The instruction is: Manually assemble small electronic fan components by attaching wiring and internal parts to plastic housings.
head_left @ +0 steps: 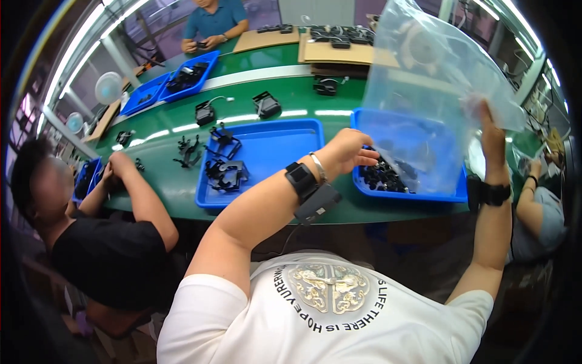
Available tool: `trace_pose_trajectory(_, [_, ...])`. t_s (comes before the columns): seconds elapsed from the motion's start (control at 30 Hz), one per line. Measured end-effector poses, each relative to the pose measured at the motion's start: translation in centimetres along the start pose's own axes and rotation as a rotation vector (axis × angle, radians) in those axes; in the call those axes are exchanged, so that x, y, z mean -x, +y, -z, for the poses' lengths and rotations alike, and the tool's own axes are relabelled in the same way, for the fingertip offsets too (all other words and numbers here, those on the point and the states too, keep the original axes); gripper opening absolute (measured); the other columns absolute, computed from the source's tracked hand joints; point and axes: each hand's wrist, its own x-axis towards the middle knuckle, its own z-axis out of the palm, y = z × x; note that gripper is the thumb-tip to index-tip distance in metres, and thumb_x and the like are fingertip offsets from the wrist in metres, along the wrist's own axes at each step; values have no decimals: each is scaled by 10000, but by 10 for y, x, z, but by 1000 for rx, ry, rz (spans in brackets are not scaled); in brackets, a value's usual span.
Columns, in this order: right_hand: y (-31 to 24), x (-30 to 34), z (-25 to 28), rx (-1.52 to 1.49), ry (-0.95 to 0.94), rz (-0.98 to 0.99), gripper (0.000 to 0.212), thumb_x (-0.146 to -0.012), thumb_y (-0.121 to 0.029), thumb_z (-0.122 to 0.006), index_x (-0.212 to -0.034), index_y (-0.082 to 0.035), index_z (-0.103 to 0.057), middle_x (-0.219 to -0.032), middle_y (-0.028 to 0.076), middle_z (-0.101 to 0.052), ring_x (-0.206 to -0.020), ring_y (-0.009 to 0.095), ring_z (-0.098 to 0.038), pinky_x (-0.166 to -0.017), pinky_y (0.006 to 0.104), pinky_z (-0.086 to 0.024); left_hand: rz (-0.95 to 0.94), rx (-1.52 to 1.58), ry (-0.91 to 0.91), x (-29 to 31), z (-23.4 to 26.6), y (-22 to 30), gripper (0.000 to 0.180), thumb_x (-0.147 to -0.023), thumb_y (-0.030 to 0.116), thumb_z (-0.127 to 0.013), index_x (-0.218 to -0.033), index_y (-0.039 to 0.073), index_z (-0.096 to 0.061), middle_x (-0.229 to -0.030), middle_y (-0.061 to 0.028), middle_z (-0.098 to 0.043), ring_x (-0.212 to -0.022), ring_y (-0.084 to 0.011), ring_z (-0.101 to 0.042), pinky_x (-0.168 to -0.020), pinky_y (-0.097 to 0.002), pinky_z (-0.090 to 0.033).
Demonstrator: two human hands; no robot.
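Note:
A large clear plastic bag (436,67) hangs over the right blue tray (418,195). My right hand (490,130) is raised at the bag's right side and grips it; part of that hand is blurred behind the film. Small black parts (382,175) lie heaped in the tray's left part, some of them seen through the bag. My left hand (344,153) is over the tray's left rim, thumb and fingers apart, close to the bag's left edge. Nothing shows in it. A wristband with a dark box (318,205) is on my left wrist.
Left of it, another blue tray (279,142) holds black brackets (227,173). More black brackets (188,150) and black units with cables (265,104) sit on the green table (170,182). Co-workers sit at left, far side and right. Cardboard sheets (336,53) bear black units.

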Motion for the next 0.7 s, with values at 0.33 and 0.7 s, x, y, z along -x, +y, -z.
trace_pose_trajectory(0.33, [-17, -17, 3, -703, 209, -232, 438, -967, -295, -362, -1252, 31, -430, -1236, 162, -481, -1136, 263, -474, -1001, 356, -349, -1168, -991, 323, 56, 17, 52, 1204, -544, 455, -807, -1375, -50, -96, -1371, -259, -224, -1283, -359, -237, -1064, -393, -221])
trace_pose_trajectory(0.7, [-55, 13, -104, -335, 45, 245, 469, -892, -161, -497, -1303, 25, -366, -1231, 150, -493, -1081, 227, -504, -947, 319, -378, -1450, -1120, 24, 130, -13, 14, 1537, -364, 609, -814, -1361, -11, 179, -1405, -330, 3, -1308, -464, -102, -1080, -426, -164])
